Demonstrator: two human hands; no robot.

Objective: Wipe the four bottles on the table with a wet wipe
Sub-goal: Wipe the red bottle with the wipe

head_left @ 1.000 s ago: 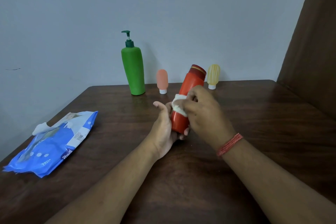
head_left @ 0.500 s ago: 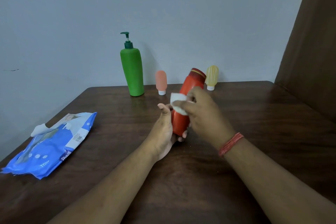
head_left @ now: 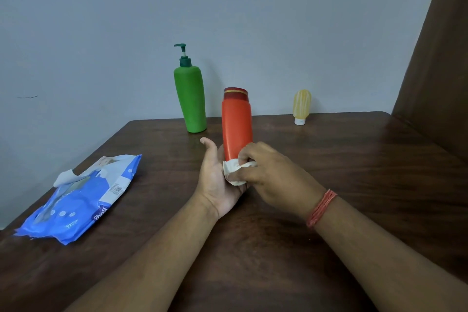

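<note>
The orange bottle (head_left: 236,124) stands upright in the left hand (head_left: 219,180), which grips its base above the bench (head_left: 329,159). The right hand (head_left: 268,172) pinches a wet wipe (head_left: 234,171) against the bottle's bottom. The blue wipes pack (head_left: 81,197) on the left has 1 wipe poking out.

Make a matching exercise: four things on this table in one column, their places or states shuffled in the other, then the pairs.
Things:
1. green pump bottle
2. orange bottle
3. yellow bottle
4. wipes pack

Places or states:
A. lying flat at the table's left edge
B. held upright in the left hand
C. standing cap-down, far right
D. standing by the wall, untouched

Pairs: 1-D, 2-B, 3-C, 4-A
</note>
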